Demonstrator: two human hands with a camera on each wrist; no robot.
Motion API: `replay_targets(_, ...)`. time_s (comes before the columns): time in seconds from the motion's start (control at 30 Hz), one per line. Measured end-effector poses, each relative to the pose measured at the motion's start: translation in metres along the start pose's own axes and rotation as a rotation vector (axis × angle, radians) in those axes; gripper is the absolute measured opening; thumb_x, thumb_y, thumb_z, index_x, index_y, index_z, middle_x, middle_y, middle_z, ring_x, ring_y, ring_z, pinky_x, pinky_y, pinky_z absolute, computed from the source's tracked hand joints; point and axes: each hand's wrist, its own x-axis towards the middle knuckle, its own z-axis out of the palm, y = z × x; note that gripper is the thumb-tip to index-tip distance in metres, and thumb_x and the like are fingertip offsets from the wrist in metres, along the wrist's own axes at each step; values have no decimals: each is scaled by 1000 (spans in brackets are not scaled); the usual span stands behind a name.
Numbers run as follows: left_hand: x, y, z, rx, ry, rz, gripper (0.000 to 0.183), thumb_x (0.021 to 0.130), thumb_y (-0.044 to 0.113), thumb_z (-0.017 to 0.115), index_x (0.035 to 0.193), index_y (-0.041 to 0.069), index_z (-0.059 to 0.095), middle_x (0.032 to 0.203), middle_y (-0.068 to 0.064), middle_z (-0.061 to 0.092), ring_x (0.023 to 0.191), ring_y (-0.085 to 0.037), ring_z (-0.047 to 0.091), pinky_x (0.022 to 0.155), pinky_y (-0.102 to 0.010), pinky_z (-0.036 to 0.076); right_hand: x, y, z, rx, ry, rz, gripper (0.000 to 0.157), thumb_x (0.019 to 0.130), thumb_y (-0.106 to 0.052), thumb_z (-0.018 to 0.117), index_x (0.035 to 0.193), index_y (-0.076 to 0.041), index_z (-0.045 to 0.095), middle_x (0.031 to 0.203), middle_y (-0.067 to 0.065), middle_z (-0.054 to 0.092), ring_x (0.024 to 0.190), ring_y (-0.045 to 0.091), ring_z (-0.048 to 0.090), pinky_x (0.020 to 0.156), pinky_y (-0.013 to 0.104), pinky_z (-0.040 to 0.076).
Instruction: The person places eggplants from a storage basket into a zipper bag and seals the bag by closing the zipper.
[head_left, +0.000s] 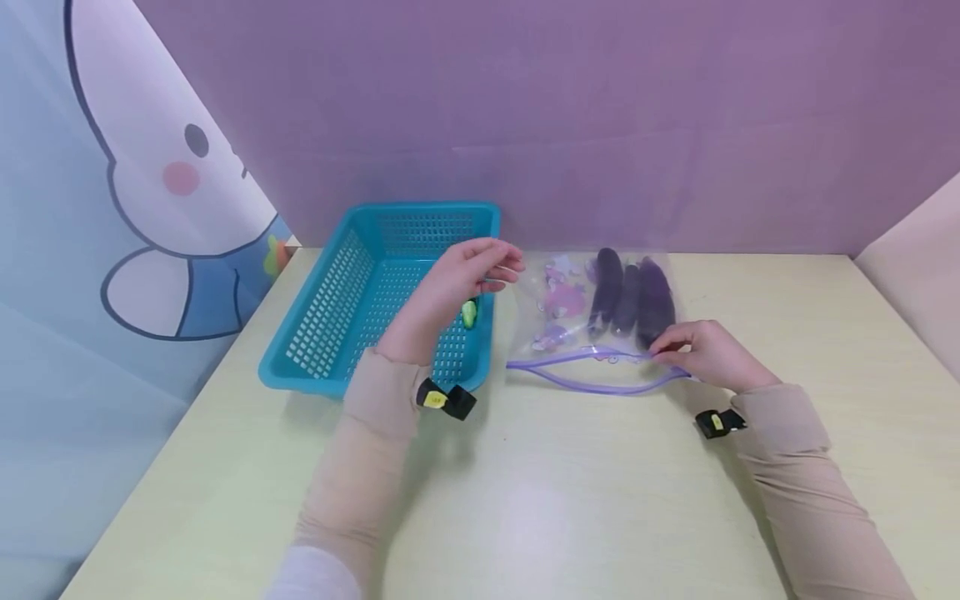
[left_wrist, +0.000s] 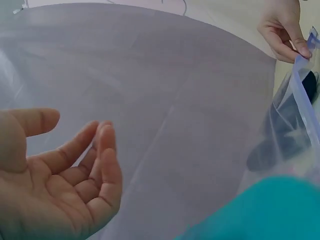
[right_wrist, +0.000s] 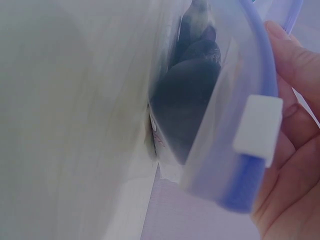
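Observation:
A clear zip bag (head_left: 534, 310) with a purple zip edge and pink and purple prints lies at the table's back, its mouth parted toward me. Inside are three long, dark vegetables (head_left: 656, 304), side by side. My right hand (head_left: 705, 354) pinches the bag's zip edge at the right end of the mouth; the right wrist view shows a white slider (right_wrist: 259, 125) on that edge. My left hand (head_left: 474, 271) hangs over the right rim of a blue basket (head_left: 303, 385), fingers loosely bent, holding nothing. Below it, a green vegetable piece (head_left: 469, 313) shows in the basket, partly hidden by that hand.
The pale wooden table (head_left: 525, 500) spreads out in front. Behind it rises a purple backdrop (head_left: 562, 125), and a blue cartoon cloth (head_left: 67, 358) hangs at the left. A white wall (head_left: 915, 283) borders the right side.

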Motion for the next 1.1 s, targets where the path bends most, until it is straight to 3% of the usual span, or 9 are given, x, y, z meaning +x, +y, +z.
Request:
replay_targets(0.27,19,-1,-12,-154,70,-100,36,103,28,38,123,3,55,111,-4,59,98,-16,56,104,-40,40,1,-1,-1,-2,-14,17,9,80,-2,72,87,-7,74,88,8,72,73,-1,55,64,20,45)
replay_targets(0.63,40,-14,-25,-213,169,-192,38,102,26,42,133,4,48,132,-14,52,116,-25,52,105,-37,40,1,-1,0,-1,-5,20,9,80,-2,72,86,-8,74,87,7,72,73,-2,55,64,19,44)
replay_targets(0.83,48,-19,-31,-225,220,-246,40,102,25,43,137,5,45,136,-14,49,117,-23,51,94,-28,45,2,1,0,1,2,11,8,80,-3,73,86,-9,75,86,6,72,74,-2,55,65,18,44)
replay_targets(0.9,51,-20,-33,-224,241,-266,40,101,25,44,136,6,46,135,-13,50,111,-21,53,87,-25,45,2,0,0,5,-3,16,8,80,-3,73,86,-9,75,87,6,72,75,-2,55,64,19,44)
replay_targets(1.1,62,-27,-42,-265,328,-327,40,101,26,45,135,6,49,109,-4,55,90,-11,53,78,-20,45,1,2,1,-8,-4,26,8,80,-3,73,86,-9,75,87,6,72,75,-1,56,65,19,45)
